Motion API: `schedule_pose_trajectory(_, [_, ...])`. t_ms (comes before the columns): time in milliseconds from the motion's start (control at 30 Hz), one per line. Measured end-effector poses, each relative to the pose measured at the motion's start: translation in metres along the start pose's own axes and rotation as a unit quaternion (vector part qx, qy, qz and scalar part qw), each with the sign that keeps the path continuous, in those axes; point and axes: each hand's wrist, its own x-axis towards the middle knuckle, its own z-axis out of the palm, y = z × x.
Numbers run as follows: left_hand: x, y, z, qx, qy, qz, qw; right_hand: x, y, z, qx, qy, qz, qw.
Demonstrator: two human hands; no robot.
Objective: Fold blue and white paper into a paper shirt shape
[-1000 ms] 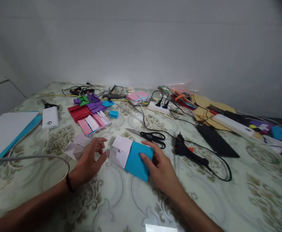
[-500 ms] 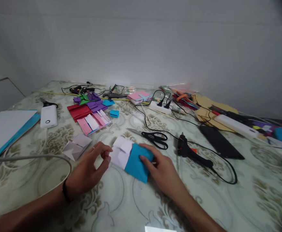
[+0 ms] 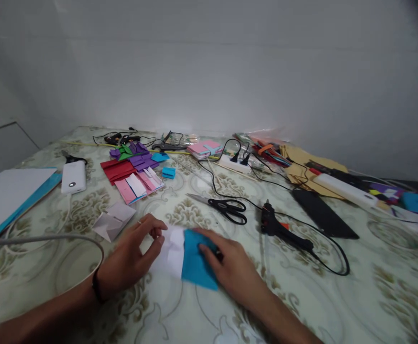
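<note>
A folded paper, white point(image 3: 175, 246) on its left half and blue point(image 3: 196, 265) on its right, lies in front of me on the table, its white part blurred. My right hand point(image 3: 230, 263) grips the blue half at its right edge, thumb on top and the other fingers along the far side. My left hand point(image 3: 137, 251) is beside the white end, its fingers half curled and a gap showing between thumb and index finger. Nothing is visible between them. Just beyond that hand rests a pale folded paper point(image 3: 114, 221).
Black-handled scissors point(image 3: 226, 208) and a black glue gun point(image 3: 284, 231) with its cord lie at the right. Farther back are colored folded papers point(image 3: 139, 186) and a power strip point(image 3: 235, 164). A white power bank point(image 3: 73, 177) and paper sheets point(image 3: 15, 191) are left.
The white and blue paper has turned slightly and shifted left and nearer to me, with my right hand moving along on it. The left hand is almost unchanged.
</note>
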Motion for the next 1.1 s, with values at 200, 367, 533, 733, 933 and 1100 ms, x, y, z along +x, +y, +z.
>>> schedule_pose_trajectory(200, [0.000, -0.003, 0.003, -0.018, -0.022, 0.003, 1.000, -0.006, -0.011, -0.004, 0.023, -0.160, -0.024, 0.987])
schedule_pose_trajectory(367, [0.001, -0.003, 0.004, -0.028, -0.031, 0.003, 0.999, -0.002, -0.005, -0.003, 0.026, -0.044, 0.016, 0.999])
schedule_pose_trajectory(533, [0.001, -0.003, 0.004, -0.035, -0.037, 0.002, 0.999, 0.002, 0.004, -0.002, 0.030, 0.051, 0.002, 0.998])
schedule_pose_trajectory(733, [0.001, -0.001, 0.002, -0.037, -0.035, -0.001, 0.999, -0.002, -0.001, 0.002, 0.013, -0.041, -0.011, 0.999])
schedule_pose_trajectory(933, [0.001, 0.000, 0.003, -0.029, -0.033, -0.002, 0.999, 0.002, 0.002, -0.002, 0.017, -0.060, 0.008, 0.998])
schedule_pose_trajectory(1100, [0.001, -0.001, 0.003, -0.027, -0.031, -0.001, 0.999, -0.003, -0.003, -0.005, 0.029, -0.101, 0.008, 0.994])
